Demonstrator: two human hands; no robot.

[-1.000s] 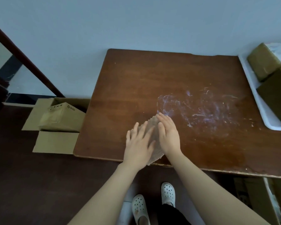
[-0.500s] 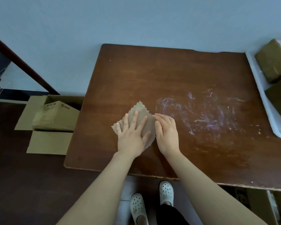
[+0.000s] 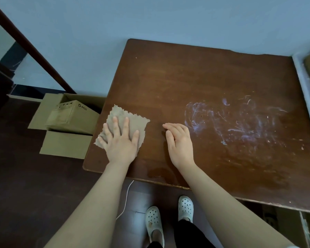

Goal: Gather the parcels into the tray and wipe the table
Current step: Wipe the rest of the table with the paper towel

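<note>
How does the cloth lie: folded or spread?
Spread flat: the cloth shows ragged edges round the left hand pressing it to the table.

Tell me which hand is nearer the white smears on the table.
Right. The right hand is just left of the smears; the left hand presses the cloth farther left.

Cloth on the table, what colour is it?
The cloth is plain greyish beige with ragged edges. The head view, the only one, shows it.

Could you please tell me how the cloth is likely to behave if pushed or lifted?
Probably floppy: the cloth lies thin and flat, frayed at its edges, so it would droop when lifted. Likely light; under the flat left hand it should slide, perhaps bunching.
</note>
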